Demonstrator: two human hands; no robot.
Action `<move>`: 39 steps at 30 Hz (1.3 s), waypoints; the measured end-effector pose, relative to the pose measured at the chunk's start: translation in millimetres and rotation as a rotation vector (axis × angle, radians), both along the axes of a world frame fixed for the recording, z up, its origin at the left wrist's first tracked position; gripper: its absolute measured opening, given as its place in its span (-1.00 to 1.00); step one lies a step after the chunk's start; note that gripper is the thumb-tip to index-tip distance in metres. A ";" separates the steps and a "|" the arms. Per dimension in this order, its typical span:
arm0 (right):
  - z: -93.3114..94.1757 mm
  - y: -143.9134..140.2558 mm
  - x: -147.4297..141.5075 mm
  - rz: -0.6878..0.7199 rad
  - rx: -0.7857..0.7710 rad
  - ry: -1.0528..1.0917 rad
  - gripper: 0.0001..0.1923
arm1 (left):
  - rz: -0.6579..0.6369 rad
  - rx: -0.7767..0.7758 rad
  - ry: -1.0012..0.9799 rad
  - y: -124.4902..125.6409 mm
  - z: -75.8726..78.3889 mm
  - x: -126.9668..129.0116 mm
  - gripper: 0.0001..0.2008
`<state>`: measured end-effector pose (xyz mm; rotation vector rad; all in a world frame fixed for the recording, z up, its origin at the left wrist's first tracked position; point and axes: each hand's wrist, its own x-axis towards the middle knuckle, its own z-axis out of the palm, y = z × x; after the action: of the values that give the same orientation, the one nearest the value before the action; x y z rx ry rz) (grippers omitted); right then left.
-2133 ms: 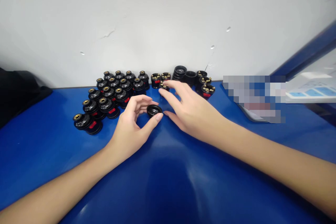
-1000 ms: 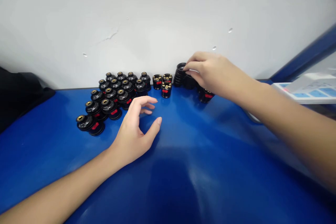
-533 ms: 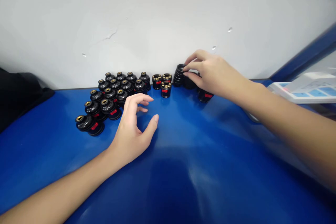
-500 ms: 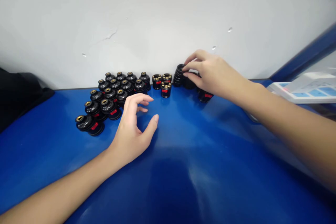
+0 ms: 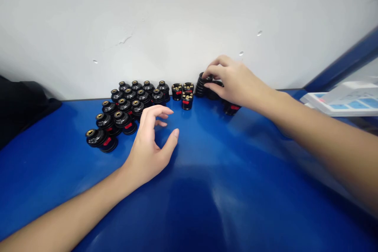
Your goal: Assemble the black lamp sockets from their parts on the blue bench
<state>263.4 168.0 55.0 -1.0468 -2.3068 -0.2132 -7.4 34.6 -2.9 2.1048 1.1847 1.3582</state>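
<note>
My left hand [image 5: 150, 145] hovers over the blue table with curved fingers and thumb apart, holding nothing. To its left stand several black lamp sockets [image 5: 125, 122] in rows, with brass-coloured threaded tops and red switches. My right hand [image 5: 228, 76] reaches to the back and pinches the rim of an upright black ribbed shell [image 5: 201, 88], fingers at the opening and thumb in front. Another black part [image 5: 213, 94] is partly hidden under this hand. Below it sits a black socket base with a red switch [image 5: 234, 107]. Three open socket bases [image 5: 187, 102] with brass contacts stand between my hands.
A pale wall [image 5: 177, 19] rises behind the blue table [image 5: 195, 204]. Black cloth [image 5: 23, 106] lies at the left edge. On the right are a white and blue box [image 5: 348, 100] and a blue frame post [image 5: 342, 59].
My right fingers have moved slightly left and closed onto the ribbed shell's rim. My left hand and the sockets are nearly unchanged.
</note>
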 end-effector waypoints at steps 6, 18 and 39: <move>1.3 1.9 0.0 0.030 0.015 0.022 -0.82 | -0.004 0.006 0.003 0.6 -0.4 -0.2 -0.56; -3.8 3.1 0.0 0.014 0.019 0.065 -0.87 | -0.006 0.008 0.009 0.6 0.1 0.4 -0.57; -11.8 -32.9 -81.6 0.375 0.073 -0.142 -0.46 | 0.111 0.002 0.011 2.4 3.4 1.5 -0.77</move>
<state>181.8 135.2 43.2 -0.5630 -2.5503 -0.2236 -6.0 37.0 0.5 2.0779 1.3228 1.3972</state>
